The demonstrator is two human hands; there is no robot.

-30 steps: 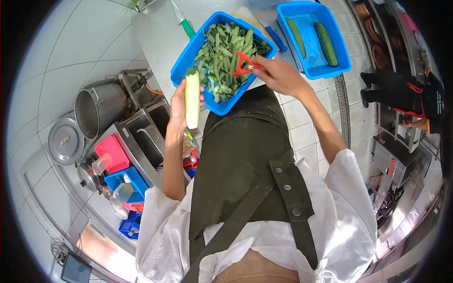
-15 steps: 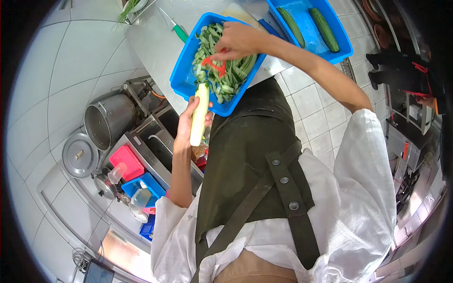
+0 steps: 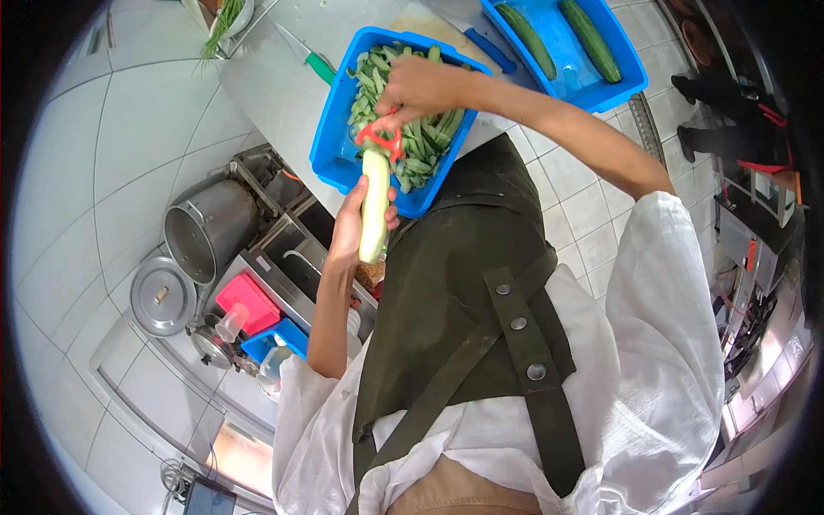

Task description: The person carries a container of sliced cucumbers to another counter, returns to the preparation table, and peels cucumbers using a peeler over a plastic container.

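Observation:
My left hand (image 3: 350,219) is wrapped round a pale, mostly peeled cucumber (image 3: 374,210), tilted over the near rim of a blue tub (image 3: 324,153). Gripped in my right hand (image 3: 414,90) is a red peeler (image 3: 382,142), close against the cucumber's far end, where some dark green skin shows. Whether the blade touches the cucumber I cannot tell. Green peel strips (image 3: 421,142) fill much of the tub beneath both hands. A second blue tub (image 3: 631,81), to the right, holds two unpeeled cucumbers (image 3: 590,41).
A green-handled knife (image 3: 319,67) lies left of the peel tub on the metal table (image 3: 279,107), and a blue-handled knife (image 3: 489,50) lies between the tubs. Large pots (image 3: 210,227) and a sink (image 3: 296,262) stand at left. Another person's legs (image 3: 721,142) are at far right.
My right hand has moved slightly down and left with the peeler, nearer the cucumber's tip. The cucumber has shifted slightly right. The view has shifted a little.

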